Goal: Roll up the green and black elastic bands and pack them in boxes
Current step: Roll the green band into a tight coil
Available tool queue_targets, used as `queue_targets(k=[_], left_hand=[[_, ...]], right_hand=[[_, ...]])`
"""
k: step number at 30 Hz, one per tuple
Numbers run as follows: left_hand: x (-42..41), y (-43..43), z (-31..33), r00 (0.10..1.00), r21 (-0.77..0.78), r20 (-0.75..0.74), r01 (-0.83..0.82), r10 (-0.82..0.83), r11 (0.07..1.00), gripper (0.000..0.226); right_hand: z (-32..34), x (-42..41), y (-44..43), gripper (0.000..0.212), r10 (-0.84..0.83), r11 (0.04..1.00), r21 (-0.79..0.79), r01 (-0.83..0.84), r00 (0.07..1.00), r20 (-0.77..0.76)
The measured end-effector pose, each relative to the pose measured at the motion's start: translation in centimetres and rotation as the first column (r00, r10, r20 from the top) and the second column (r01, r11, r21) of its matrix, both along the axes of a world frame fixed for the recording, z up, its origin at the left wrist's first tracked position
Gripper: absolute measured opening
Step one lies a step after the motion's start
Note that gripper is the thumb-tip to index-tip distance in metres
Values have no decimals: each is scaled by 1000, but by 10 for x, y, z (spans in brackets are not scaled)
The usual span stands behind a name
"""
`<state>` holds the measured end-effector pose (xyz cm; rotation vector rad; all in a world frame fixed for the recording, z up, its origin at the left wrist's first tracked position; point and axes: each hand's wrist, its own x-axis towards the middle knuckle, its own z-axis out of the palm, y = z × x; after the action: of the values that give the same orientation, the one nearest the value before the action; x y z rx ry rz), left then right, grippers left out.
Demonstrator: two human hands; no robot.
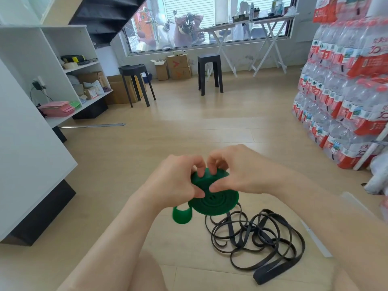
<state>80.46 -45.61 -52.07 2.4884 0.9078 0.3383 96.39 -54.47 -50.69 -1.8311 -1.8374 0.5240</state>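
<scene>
The green elastic band [214, 201] is wound into a flat spiral coil, held in the air in front of me. My left hand [176, 181] pinches its left edge with thumb and fingers. My right hand [237, 171] grips its upper right part, fingers curled over the top. A short loose loop of green band hangs blurred at the lower left of the coil. The black elastic band [258, 238] lies uncoiled in tangled loops on the wooden floor just below and right of my hands.
A white shelf unit [35, 143] stands at left, with pink folders on a lower shelf. Stacked packs of water bottles [346, 91] fill the right side. Two black stools [210, 72] and cardboard boxes [180, 66] stand further back. A white strip [315, 238] lies right of the black band.
</scene>
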Motion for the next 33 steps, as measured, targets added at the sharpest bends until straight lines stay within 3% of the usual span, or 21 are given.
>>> queue_targets(k=[5,10,15,27,31,33], left_hand=[[0,1,0,995,-59,100,-15,21,998,39],[-2,13,0,920,-213,346,-113,183,970,35],[-9,20,-3,891,-360,395,-73,223,930,30],[-11,18,0,803,-589,504,50,318,807,25],[-4,17,-1,681,-741,535,95,499,664,10],[1,16,-1,596,-768,567,133,569,626,14]], right_hand=[[-6,-2,3,36,-4,999,44,2,999,46],[-3,13,4,39,-110,981,129,144,964,-241],[-2,19,2,31,-103,982,79,170,842,-530],[-7,17,6,28,-101,959,97,266,642,-760],[-8,14,8,26,-102,941,101,323,555,-826],[-8,11,10,25,-93,938,97,334,510,-855]])
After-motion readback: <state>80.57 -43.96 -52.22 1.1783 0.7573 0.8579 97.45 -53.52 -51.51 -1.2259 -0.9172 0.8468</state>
